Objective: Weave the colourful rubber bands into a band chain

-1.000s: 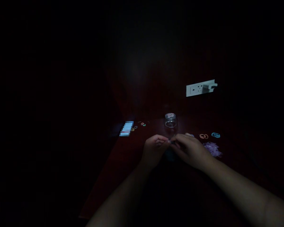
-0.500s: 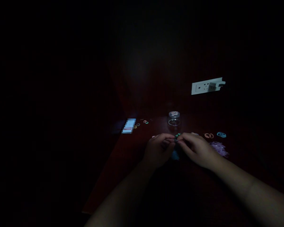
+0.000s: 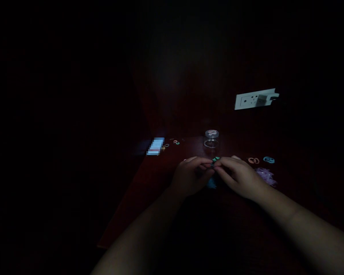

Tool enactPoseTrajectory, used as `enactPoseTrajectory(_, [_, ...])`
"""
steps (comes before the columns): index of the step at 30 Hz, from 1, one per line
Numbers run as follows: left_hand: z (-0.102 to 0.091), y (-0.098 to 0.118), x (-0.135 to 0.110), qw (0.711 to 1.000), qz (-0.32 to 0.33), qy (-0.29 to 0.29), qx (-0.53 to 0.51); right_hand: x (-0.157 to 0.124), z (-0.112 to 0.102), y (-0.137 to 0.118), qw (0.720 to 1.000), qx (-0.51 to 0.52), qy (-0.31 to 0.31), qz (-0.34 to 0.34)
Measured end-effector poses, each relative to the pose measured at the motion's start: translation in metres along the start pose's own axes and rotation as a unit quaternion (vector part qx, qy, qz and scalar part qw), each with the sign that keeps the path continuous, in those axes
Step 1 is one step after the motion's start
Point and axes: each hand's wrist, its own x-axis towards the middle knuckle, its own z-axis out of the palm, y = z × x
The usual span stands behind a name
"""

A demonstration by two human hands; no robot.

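Note:
My left hand and my right hand meet fingertip to fingertip over the dark red table. Both are closed in a pinch on something small that is too dark and too hidden to name. Just below the fingers lies a pile of small blue pieces, partly covered by the left hand. Small green pieces show right behind the fingertips. To the right of my right hand sits a heap of translucent purple strips or bands.
Behind the hands stands a clear lidded jar. Orange rings and blue rings lie at the right. A lit phone and several small rings are at the far left. A wall socket holds a plug.
The view has tilted slightly, so the table things sit a little higher. My fingertips have drawn a little closer together, still pinching at the same place.

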Motion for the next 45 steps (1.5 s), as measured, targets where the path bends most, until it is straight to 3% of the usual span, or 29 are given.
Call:
enactPoseTrajectory(17, [-0.0024,-0.0027,0.002,1.0,0.01,-0.009,0.012,0.0018,-0.0032,-0.0032,0.999,-0.009,-0.04,-0.014])
enactPoseTrajectory(45, [-0.0005,-0.0087,0.0001,1.0,-0.008,0.006,-0.01,0.0022,-0.0026,-0.0038,1.0,-0.003,-0.019,0.011])
